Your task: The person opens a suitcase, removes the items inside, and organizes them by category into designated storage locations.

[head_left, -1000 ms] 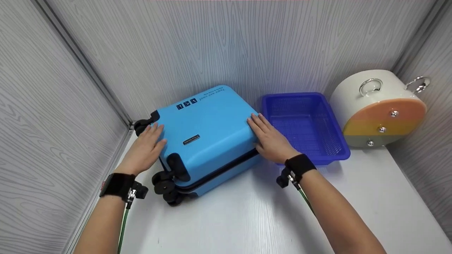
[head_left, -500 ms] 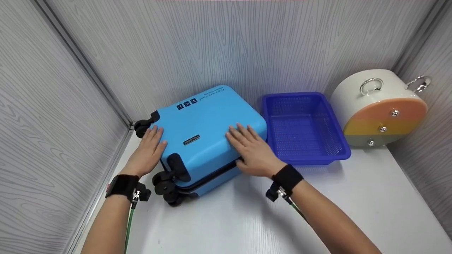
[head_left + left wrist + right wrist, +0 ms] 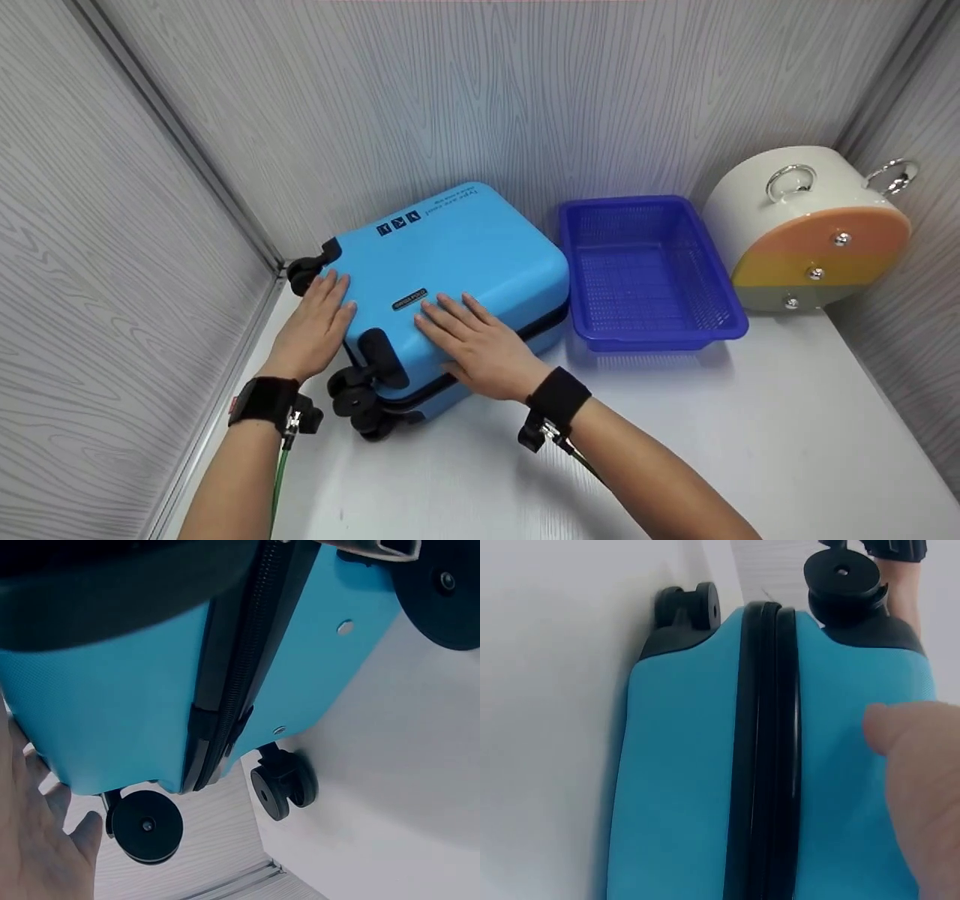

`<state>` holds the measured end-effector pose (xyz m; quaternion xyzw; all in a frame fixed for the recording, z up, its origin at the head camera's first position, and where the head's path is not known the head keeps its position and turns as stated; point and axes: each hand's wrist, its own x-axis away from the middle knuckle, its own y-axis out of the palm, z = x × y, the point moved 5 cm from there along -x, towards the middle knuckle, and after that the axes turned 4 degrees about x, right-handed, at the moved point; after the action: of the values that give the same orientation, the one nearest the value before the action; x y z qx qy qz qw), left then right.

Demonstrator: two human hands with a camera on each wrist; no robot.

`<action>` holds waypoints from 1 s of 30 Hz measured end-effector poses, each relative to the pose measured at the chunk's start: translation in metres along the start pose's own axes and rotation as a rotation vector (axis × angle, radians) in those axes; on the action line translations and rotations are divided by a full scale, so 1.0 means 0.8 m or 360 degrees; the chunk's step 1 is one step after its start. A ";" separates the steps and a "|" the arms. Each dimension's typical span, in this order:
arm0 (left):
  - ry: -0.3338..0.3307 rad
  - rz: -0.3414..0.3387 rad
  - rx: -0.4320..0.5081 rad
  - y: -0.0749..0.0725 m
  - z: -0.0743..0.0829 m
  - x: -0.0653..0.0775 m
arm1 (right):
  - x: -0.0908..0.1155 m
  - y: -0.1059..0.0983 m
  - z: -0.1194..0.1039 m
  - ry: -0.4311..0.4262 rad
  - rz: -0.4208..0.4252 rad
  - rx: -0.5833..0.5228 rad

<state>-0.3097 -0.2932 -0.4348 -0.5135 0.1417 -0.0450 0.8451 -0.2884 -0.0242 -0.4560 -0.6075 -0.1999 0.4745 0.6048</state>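
Note:
A blue hard-shell suitcase (image 3: 465,251) lies flat on the white table, its black wheels (image 3: 352,397) toward the left. My left hand (image 3: 311,330) rests with straight fingers on the wheel-end edge, between the two upper wheel corners. On the near long edge lies my right hand (image 3: 484,349), fingers extended over the top below the small dark nameplate (image 3: 409,299). In the right wrist view its thumb (image 3: 911,735) touches the blue side above the black zip seam (image 3: 763,765). The left wrist view shows the wheel end, with the left hand (image 3: 37,832) at its edge.
Right of the suitcase stands a blue-purple plastic basket (image 3: 652,341), close to its side. Farther right is a cream, round-topped drawer box (image 3: 772,191) with orange, yellow and green bands and silver rings. Wood-grain panels (image 3: 525,97) close off the back and sides.
My right hand has slid left along the suitcase's near edge, from the right corner to near the nameplate. The left hand stays at the wheel end, and the suitcase has hardly moved.

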 end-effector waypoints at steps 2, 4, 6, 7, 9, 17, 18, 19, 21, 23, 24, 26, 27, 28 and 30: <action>0.0015 0.0018 -0.0051 -0.001 0.002 0.002 | 0.001 0.001 0.002 -0.0021 0.0018 0.0022; 0.0022 0.0022 -0.0104 -0.003 0.005 0.004 | 0.002 0.003 0.004 -0.0035 0.0033 0.0028; 0.0027 0.0027 -0.0153 -0.004 0.008 0.006 | 0.003 0.004 0.007 -0.0043 0.0042 0.0022; 0.0028 0.0028 -0.0176 -0.005 0.010 0.008 | 0.003 0.005 0.008 -0.0048 0.0042 0.0014; 0.0033 0.0035 -0.0227 -0.005 0.012 0.012 | 0.004 0.006 0.012 -0.0063 0.0042 0.0004; 0.0060 0.0041 -0.0378 -0.004 0.030 0.024 | 0.014 0.009 0.043 -0.0075 0.0011 0.0009; 0.0071 0.0048 -0.0393 -0.003 0.033 0.025 | 0.017 0.008 0.049 -0.0072 0.0012 -0.0002; 0.0085 0.0055 -0.0411 -0.003 0.035 0.027 | 0.019 0.008 0.054 -0.0066 0.0012 -0.0018; 0.0123 0.0079 -0.0431 -0.003 0.039 0.030 | 0.023 0.006 0.063 -0.0058 0.0026 -0.0048; 0.0167 0.0103 -0.0436 -0.003 0.041 0.034 | 0.027 0.004 0.071 -0.0055 0.0045 -0.0076; 0.0190 0.0111 -0.0439 -0.003 0.041 0.036 | 0.029 0.004 0.075 -0.0056 0.0055 -0.0093; 0.0224 0.0114 -0.0449 -0.003 0.041 0.038 | 0.032 0.002 0.081 -0.0051 0.0062 -0.0109; 0.0235 0.0113 -0.0457 -0.003 0.041 0.039 | 0.032 0.002 0.083 -0.0051 0.0062 -0.0120; 0.0245 0.0113 -0.0463 -0.002 0.041 0.040 | 0.033 0.002 0.086 -0.0046 0.0055 -0.0131; 0.0253 0.0124 -0.0475 -0.001 0.042 0.042 | 0.034 0.002 0.090 -0.0042 0.0043 -0.0145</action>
<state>-0.2683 -0.2724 -0.4262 -0.6222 0.2330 -0.0312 0.7467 -0.3348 0.0370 -0.4532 -0.6307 -0.2210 0.4811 0.5674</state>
